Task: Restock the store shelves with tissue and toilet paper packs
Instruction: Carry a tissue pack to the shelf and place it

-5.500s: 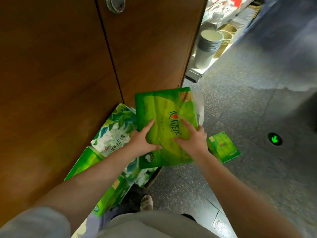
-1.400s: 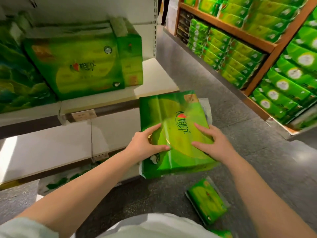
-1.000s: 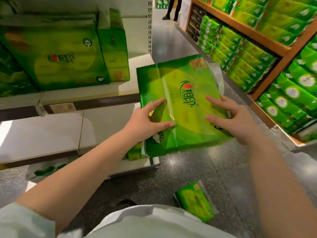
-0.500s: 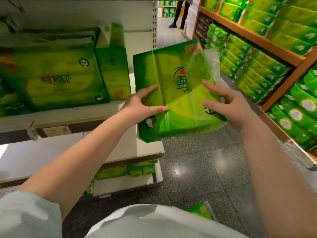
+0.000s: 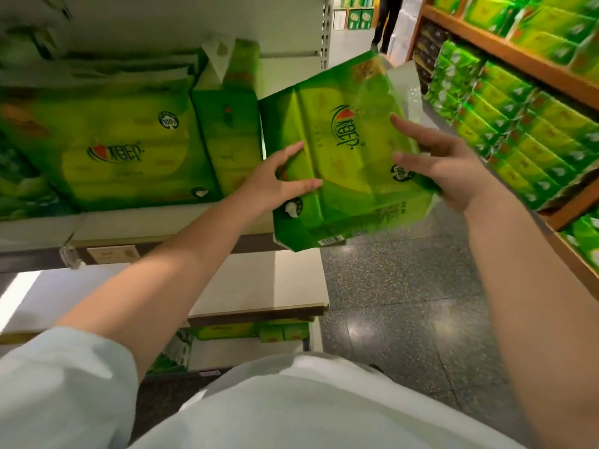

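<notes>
Hands first: your left hand [image 5: 275, 184] reaches up with the arm stretched out, thumb and forefinger spread over the near-left face of the green tissue pack [image 5: 343, 150]; your right hand [image 5: 444, 166] cups its right edge, fingers extended across the front. Between them you hold the pack tilted in the air, at the open right end of the white shelf [image 5: 181, 226], just beside the upright pack [image 5: 228, 131] and the large green pack [image 5: 107, 147] standing there. Below runs an empty-looking lower shelf board [image 5: 256, 286]; speckled dark floor [image 5: 405, 303] fills the aisle, and wooden shelving [image 5: 518, 59] on your right carries rows of green packs.
</notes>
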